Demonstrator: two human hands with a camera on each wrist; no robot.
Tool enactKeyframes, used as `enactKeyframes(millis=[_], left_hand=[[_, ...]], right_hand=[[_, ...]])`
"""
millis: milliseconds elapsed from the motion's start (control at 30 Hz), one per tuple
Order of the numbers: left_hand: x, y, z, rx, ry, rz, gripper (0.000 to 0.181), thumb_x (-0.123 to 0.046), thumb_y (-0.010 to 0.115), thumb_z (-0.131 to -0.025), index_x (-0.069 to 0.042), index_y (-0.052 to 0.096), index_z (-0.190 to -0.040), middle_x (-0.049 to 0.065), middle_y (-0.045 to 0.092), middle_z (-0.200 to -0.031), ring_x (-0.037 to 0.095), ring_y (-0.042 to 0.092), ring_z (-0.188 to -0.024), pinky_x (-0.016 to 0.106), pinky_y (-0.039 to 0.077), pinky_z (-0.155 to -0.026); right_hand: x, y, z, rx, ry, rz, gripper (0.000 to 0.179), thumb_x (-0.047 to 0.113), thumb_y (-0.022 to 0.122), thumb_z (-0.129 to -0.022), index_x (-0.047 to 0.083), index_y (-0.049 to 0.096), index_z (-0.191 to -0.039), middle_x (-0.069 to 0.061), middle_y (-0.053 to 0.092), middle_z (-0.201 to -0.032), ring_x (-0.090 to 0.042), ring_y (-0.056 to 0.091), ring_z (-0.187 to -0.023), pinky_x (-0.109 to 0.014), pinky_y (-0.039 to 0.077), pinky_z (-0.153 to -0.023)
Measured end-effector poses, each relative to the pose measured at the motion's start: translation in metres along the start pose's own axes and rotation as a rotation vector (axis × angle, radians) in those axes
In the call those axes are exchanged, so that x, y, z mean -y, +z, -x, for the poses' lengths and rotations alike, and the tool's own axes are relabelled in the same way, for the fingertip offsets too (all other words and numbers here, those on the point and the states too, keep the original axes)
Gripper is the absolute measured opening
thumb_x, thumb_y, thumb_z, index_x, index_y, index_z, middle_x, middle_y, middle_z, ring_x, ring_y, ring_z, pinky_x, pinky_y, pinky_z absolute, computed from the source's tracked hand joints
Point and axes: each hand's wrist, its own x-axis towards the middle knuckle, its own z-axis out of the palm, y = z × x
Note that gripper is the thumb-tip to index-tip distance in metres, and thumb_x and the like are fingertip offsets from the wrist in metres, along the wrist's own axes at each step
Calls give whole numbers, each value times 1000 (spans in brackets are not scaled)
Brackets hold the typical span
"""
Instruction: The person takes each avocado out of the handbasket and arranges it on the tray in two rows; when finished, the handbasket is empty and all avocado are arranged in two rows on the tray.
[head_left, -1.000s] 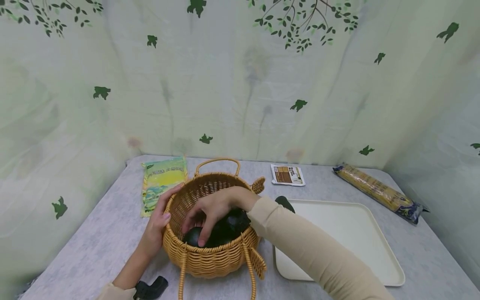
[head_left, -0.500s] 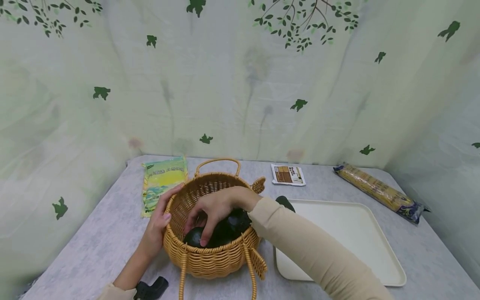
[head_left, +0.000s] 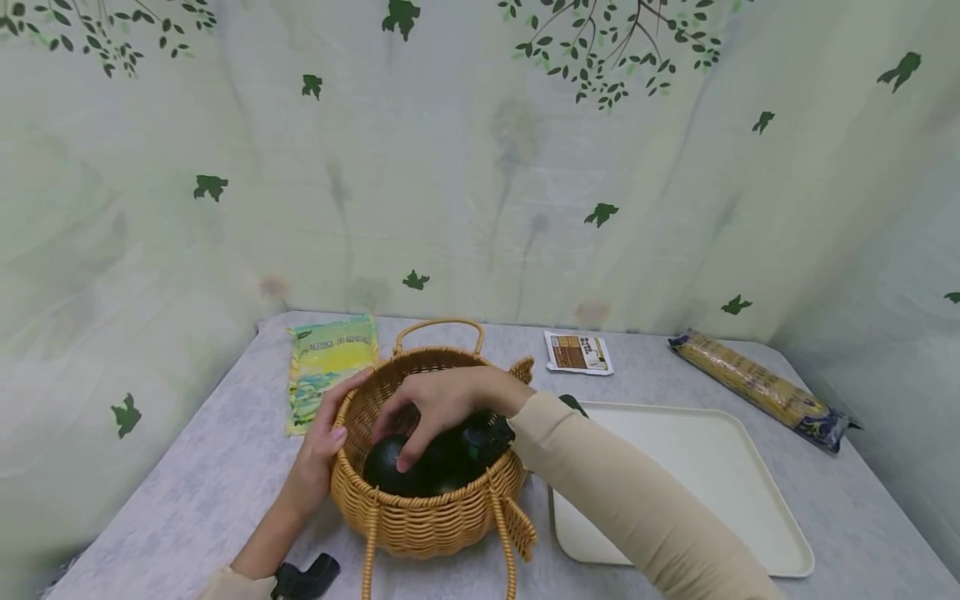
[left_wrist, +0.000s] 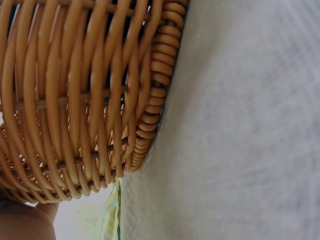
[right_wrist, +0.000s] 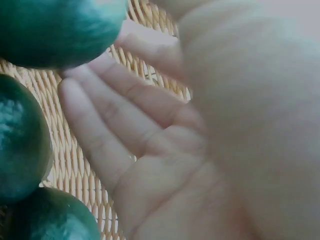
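Observation:
A brown wicker basket (head_left: 427, 529) stands in the middle of the table in the head view. My left hand (head_left: 318, 458) holds its left side at the rim. My right hand (head_left: 435, 408) reaches down inside the basket, where its thumb and fingers grip a dark green, glossy, round fruit (head_left: 384, 467). In the right wrist view, fingers lie along the underside of that fruit (right_wrist: 60, 30), and more dark green fruits (right_wrist: 20, 140) sit beside it. Woven basket wall and the table surface fill the left wrist view.
A white tray (head_left: 675, 458) lies right of the basket, partly under my right sleeve. Behind are a green-yellow packet (head_left: 330, 367), a small white-brown packet (head_left: 579, 353) and a long golden package (head_left: 757, 387). The basket's raised handle (head_left: 438, 322) stands at its back.
Inside the basket, the gripped fruit has come up slightly with my right hand and shows more of its surface. My left hand stays at the rim.

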Motion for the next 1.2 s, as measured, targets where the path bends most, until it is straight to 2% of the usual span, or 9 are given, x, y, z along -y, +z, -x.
enactKeyframes(millis=[200, 567, 833, 1000, 1200], left_hand=[[-1, 2, -1, -8, -37, -21, 59, -14, 30, -100, -8, 32, -159, 5, 35, -163, 12, 33, -148, 15, 31, -112], [0, 0, -1, 9, -9, -2, 59, -15, 29, -101, -6, 31, -159, 7, 35, -163, 11, 34, -148, 15, 29, -114], [4, -2, -1, 18, -1, -6, 60, -10, 28, -100, -4, 29, -160, 8, 34, -164, 13, 32, -150, 17, 31, -115], [2, -1, -1, 14, 0, -5, 61, -9, 28, -99, -5, 30, -159, 8, 35, -163, 16, 34, -149, 18, 33, -115], [-1, 1, 0, -7, 5, -17, 60, -9, 29, -99, -4, 32, -159, 9, 37, -162, 15, 35, -147, 18, 34, -113]], right_hand=[[5, -5, 7, -58, -63, -40, 46, 24, 81, -88, 13, 68, -131, 10, 71, -118, 0, 65, -109, -19, 51, -97], [9, -9, 26, -159, -158, -79, 46, 22, 79, -91, 15, 67, -135, 8, 67, -131, -2, 63, -118, -23, 51, -101], [6, -9, 44, -240, -137, -75, 45, 25, 78, -91, 19, 67, -134, 9, 67, -131, -4, 64, -117, -26, 52, -100], [5, -6, 55, -276, -160, -135, 45, 22, 77, -92, 16, 67, -135, 5, 66, -132, -7, 64, -120, -33, 54, -100], [3, -1, 64, -335, -168, -156, 45, 22, 78, -91, 18, 67, -135, 5, 66, -133, -8, 63, -122, -36, 56, -98]])
